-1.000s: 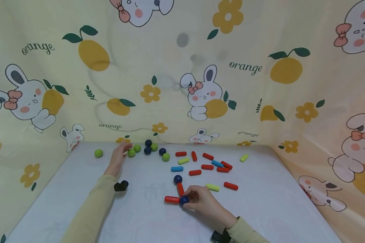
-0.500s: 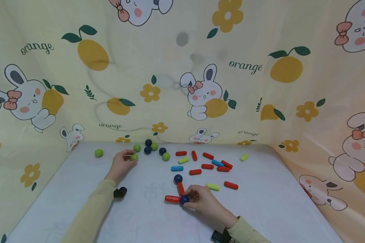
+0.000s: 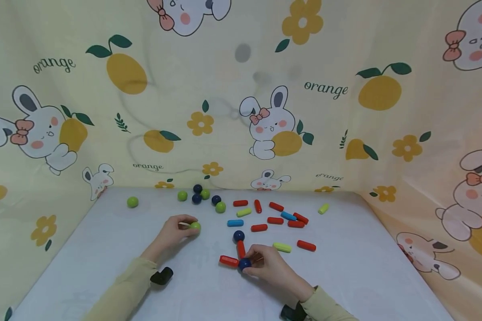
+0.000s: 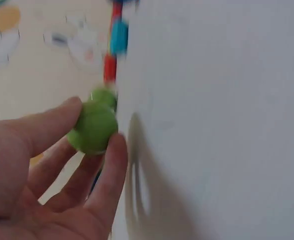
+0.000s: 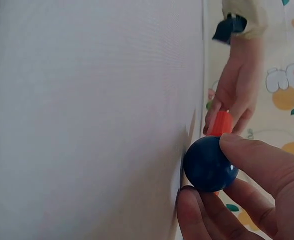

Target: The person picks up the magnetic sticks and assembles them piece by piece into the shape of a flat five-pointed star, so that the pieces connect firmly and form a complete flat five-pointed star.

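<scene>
A green ball [image 4: 93, 128] is pinched between the thumb and a finger of my left hand [image 3: 174, 234], held over the left-middle of the table. My right hand [image 3: 271, 267] grips a dark blue ball [image 5: 210, 164] near the table's front. Two red rods meet at that ball: one red rod [image 3: 229, 261] points left, and another red rod [image 3: 241, 249] runs away from me to a second dark blue ball [image 3: 238, 236]. Part of the gripped ball is hidden by my right fingers.
Green balls [image 3: 182, 195] and dark blue balls [image 3: 197, 198] cluster at the back, with a lone green ball [image 3: 132, 202] to their left. Several red rods [image 3: 275, 220], blue rods [image 3: 235, 223] and yellow-green rods [image 3: 282, 247] lie at centre right. A patterned curtain [image 3: 225, 147] backs the white table [image 3: 353, 267].
My left hand has taken a green ball from the back cluster and brought it right and nearer to me. The joined rods have tilted slightly; my right hand has stayed on its ball.
</scene>
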